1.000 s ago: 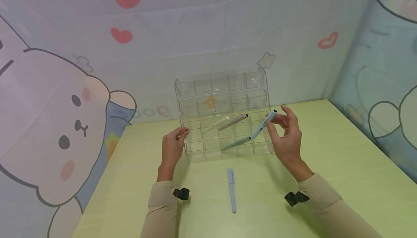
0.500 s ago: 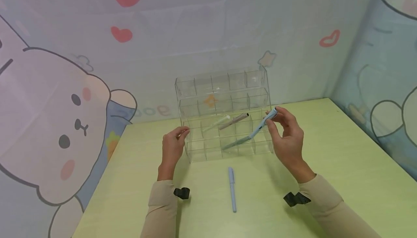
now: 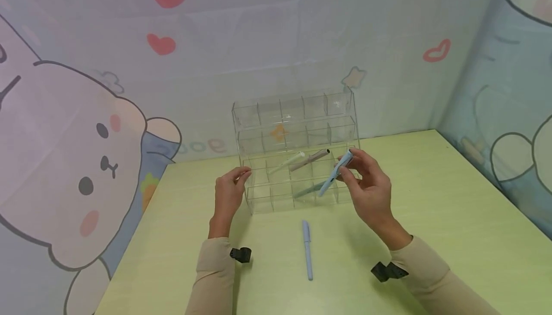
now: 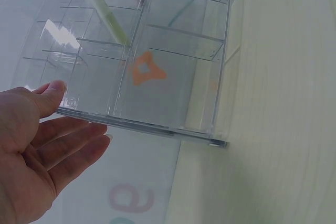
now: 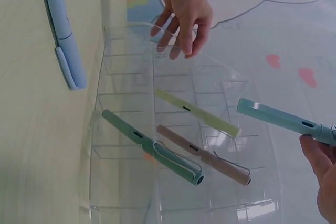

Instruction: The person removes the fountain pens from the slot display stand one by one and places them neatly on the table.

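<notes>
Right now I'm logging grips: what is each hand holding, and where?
Right hand pinches light blue pen near its upper end; left hand touches clear acrylic organizer's side.

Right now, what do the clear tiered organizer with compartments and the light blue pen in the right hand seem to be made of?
The clear tiered organizer with compartments looks like rigid acrylic or a similar clear plastic: the wall pattern shows through it, and its edges glint. The light blue pen pinched by the right hand seems to be matte plastic, evenly coloured with a soft sheen; the pictures cannot rule out coated metal.
</notes>
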`<move>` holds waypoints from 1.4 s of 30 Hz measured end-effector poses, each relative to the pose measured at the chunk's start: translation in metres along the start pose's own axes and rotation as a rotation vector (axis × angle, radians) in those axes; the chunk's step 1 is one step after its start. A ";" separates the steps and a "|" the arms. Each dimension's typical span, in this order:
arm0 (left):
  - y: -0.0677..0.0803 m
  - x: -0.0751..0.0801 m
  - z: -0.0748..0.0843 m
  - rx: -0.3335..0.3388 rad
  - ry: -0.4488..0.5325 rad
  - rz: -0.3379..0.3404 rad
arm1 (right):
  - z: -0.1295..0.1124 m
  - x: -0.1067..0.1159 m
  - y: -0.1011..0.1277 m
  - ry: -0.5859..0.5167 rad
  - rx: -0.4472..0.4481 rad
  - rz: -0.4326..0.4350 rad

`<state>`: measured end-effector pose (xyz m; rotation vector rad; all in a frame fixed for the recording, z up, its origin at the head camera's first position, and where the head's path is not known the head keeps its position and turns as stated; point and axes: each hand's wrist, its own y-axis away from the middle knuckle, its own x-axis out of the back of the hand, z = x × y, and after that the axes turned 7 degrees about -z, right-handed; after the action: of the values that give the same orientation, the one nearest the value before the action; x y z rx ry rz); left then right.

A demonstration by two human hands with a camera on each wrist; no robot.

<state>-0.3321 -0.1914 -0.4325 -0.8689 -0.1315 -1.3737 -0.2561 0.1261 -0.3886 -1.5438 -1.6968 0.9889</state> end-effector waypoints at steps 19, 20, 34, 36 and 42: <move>0.001 0.001 0.001 0.009 -0.022 0.000 | -0.004 -0.008 0.006 -0.049 -0.226 -0.058; 0.001 0.001 0.001 0.012 -0.023 0.000 | -0.004 -0.008 0.006 -0.052 -0.249 -0.064; 0.000 0.002 0.001 -0.012 -0.031 0.011 | -0.004 -0.006 0.008 0.026 -0.588 -0.244; 0.000 0.002 0.001 -0.009 -0.032 0.011 | -0.004 -0.007 0.009 0.035 -0.621 -0.272; 0.001 0.003 0.002 -0.005 -0.028 0.007 | -0.001 -0.008 0.012 0.052 -0.683 -0.370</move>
<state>-0.3297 -0.1923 -0.4295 -0.8921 -0.1471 -1.3565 -0.2477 0.1186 -0.3981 -1.5280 -2.3120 0.1724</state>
